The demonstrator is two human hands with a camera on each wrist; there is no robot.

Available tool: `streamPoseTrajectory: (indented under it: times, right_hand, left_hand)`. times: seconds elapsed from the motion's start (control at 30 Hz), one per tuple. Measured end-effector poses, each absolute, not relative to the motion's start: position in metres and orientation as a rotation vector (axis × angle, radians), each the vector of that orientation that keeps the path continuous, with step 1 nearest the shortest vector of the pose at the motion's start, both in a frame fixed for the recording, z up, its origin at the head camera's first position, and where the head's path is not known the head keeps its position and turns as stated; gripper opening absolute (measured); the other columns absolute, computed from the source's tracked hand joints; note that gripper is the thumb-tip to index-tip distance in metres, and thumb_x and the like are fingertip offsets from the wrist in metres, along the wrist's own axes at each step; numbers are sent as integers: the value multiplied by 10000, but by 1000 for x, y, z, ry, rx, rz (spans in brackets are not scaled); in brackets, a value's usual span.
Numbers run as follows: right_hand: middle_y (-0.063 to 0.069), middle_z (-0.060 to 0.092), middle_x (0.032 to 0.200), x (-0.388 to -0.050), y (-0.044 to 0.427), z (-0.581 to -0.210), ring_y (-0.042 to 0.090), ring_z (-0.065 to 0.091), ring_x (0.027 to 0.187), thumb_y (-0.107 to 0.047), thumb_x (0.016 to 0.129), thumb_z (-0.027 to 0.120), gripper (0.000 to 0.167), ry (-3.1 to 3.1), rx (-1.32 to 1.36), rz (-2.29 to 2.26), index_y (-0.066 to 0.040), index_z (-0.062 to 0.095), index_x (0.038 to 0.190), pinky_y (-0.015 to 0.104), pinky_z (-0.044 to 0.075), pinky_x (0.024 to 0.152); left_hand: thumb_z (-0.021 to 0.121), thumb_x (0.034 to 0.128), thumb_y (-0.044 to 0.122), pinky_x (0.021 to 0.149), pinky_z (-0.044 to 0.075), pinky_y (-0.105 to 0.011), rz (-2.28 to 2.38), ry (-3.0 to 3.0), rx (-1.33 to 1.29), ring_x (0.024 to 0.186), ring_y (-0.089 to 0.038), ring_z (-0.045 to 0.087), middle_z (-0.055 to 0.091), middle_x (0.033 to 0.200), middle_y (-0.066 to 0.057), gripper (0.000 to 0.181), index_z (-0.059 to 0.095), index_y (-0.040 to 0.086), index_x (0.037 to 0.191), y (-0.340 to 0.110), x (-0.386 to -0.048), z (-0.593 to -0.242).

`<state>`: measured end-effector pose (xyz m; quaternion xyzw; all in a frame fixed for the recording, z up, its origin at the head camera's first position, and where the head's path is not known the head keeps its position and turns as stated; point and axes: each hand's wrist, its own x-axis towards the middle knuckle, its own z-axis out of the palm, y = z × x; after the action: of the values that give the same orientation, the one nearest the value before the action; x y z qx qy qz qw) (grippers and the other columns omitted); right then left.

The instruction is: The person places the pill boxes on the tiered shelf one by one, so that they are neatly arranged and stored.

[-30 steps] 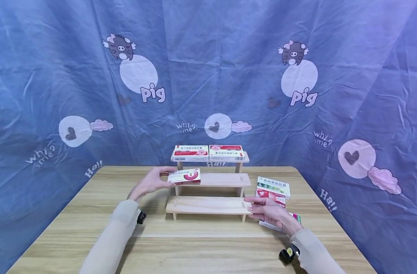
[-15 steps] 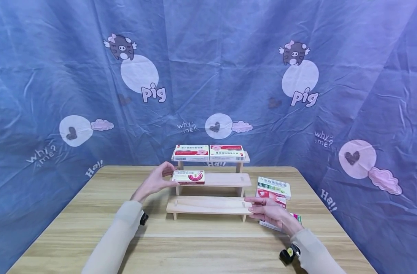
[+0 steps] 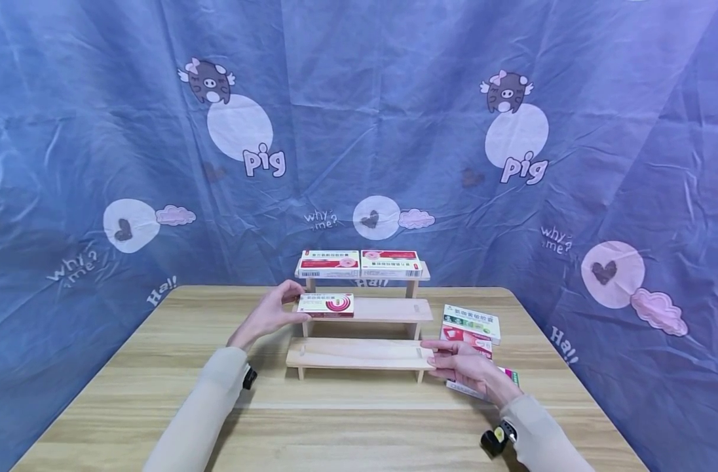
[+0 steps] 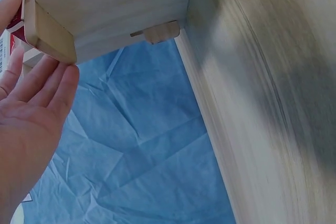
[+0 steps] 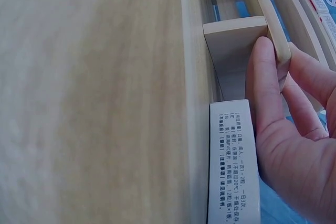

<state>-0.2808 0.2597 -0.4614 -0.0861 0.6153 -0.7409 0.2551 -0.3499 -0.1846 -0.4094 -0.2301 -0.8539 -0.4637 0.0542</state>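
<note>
A white box with red rings (image 3: 326, 305) lies flat at the left end of the middle shelf (image 3: 388, 309). My left hand (image 3: 268, 313) has its thumb and fingers at the box's left end; in the left wrist view the left hand (image 4: 37, 103) also touches the shelf end (image 4: 50, 32). The right hand (image 3: 468, 368) holds the right end of the lowest shelf (image 3: 359, 354) between thumb and fingers. The right wrist view shows the right hand (image 5: 294, 114) with fingertips around that shelf's end, beside a white box with printed text (image 5: 233, 166).
Two red-and-white boxes (image 3: 329, 263) (image 3: 390, 263) lie side by side on the top shelf. Right of the stand, a green-and-white box (image 3: 470, 322) and others lie on the wooden table (image 3: 312, 432). A blue cloth (image 3: 359, 131) hangs behind.
My left hand has moved right with the ringed box, which has come onto the left end of the middle shelf. The right hand has stayed at the lowest shelf.
</note>
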Motion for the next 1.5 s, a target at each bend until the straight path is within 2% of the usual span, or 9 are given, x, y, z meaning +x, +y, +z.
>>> streamPoseTrajectory:
  times: [0.37,0.67,0.83,1.0,1.27,1.4,1.5]
  right_hand:
    - [116,651,1150,-281,259,-462,205,670,1030,50,921,591,538,1710,-190,-2017,77,419,1429,335,574,906]
    - [96,655,1170,-281,259,-461,193,669,1041,59,941,552,483,1683,-214,-2028,66,451,1413,343,566,921]
    - [91,658,1153,-280,259,-459,186,668,1036,50,940,560,482,1690,-220,-2020,62,456,1410,337,568,918]
    - [77,665,1142,-279,259,-458,159,676,1022,42,950,543,510,1692,-265,-2001,110,379,1428,342,563,930]
    - [65,644,1088,-280,263,-455,142,658,980,58,916,575,494,1928,-252,-1915,126,427,1383,368,568,932]
    - [112,674,1130,-279,270,-449,154,669,1004,64,920,569,497,1983,-266,-1886,159,401,1378,401,555,956]
    - [173,672,1174,-276,277,-443,179,681,1019,54,914,589,503,2031,-287,-1862,171,405,1368,409,556,953]
  left_hand:
    - [846,740,154,1117,378,-553,-1360,-2618,-686,1282,-396,526,575,1342,-221,605,504,48,1229,-180,-352,-406]
    - [845,748,148,1118,381,-543,-1331,-2618,-695,1289,-388,523,576,1344,-237,617,493,36,1242,-181,-353,-405]
    - [853,739,197,1098,408,-531,-1344,-2614,-681,1258,-372,547,590,1322,-205,633,504,42,1245,-182,-350,-405]
    - [845,752,247,1070,440,-530,-1432,-2609,-638,1239,-365,555,586,1307,-166,618,513,71,1242,-186,-346,-409]
    - [803,799,310,1052,459,-522,-1544,-2567,-559,1229,-373,549,530,1389,-181,693,482,76,1367,-193,-335,-416]
    - [774,832,231,1069,460,-471,-1726,-2528,-454,1247,-343,542,533,1389,-184,674,452,55,1397,-192,-325,-416]
    - [722,870,130,1052,483,-428,-1843,-2498,-385,1256,-371,534,510,1397,-237,651,401,-7,1421,-191,-314,-415]
